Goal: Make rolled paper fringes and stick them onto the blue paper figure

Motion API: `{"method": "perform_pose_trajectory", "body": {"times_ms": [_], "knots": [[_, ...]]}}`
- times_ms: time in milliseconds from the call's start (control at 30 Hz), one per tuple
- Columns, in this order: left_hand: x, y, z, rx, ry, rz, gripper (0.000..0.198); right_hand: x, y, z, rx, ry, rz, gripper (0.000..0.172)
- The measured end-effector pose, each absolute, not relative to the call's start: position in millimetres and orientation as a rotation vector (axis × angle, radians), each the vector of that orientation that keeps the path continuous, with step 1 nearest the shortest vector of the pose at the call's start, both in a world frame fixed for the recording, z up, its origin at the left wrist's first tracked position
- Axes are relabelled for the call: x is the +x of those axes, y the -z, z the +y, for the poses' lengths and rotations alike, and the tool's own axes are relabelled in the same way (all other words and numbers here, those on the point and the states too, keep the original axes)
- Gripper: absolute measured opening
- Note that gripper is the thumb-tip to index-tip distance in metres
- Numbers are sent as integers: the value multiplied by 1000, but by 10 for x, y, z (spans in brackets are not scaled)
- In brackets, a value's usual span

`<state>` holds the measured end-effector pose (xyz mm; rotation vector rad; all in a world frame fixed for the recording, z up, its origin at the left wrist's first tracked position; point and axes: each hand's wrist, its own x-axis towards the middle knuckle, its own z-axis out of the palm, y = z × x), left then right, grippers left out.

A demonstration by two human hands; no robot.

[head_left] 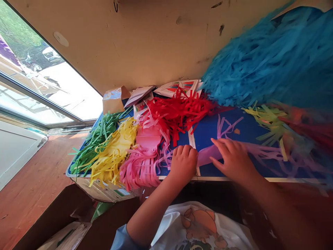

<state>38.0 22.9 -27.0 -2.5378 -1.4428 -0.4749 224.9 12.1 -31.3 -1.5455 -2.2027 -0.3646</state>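
Observation:
A purple fringed tissue paper (208, 155) lies across the blue table, its cut strips spreading out at both ends. My left hand (184, 161) is closed around its left part, the fingers curled over. Above its middle is my right hand (232, 159), thumb and fingers apart; I cannot tell whether it touches the paper. Left of my left hand lie pink fringed paper (145, 149), yellow fringed paper (114, 146) and green fringed paper (100, 139). Red fringed paper (179, 111) is heaped behind it.
A large mass of blue paper strips (270, 59) fills the back right. Light green strips (273, 123) lie to the right. The blue table (208, 130) stands against a wall. An open cardboard box (59, 215) sits below left, near a window (49, 69).

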Motion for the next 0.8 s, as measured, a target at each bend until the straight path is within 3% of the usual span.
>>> {"method": "perform_pose_trajectory", "body": {"times_ms": [133,300,533,800], "knots": [[320,166,118,-2479,614,-1179,8,2226,132,30,-1444,526,-2135,39],[245,148,35,-2503,655,-935,8,2273,87,-112,-1218,584,-2247,12],[214,203,67,-2564,669,-923,14,2343,203,-144,-1096,538,-2326,24],[229,82,162,-2667,607,-1020,12,2275,88,-97,-1257,416,-2244,14]]}}
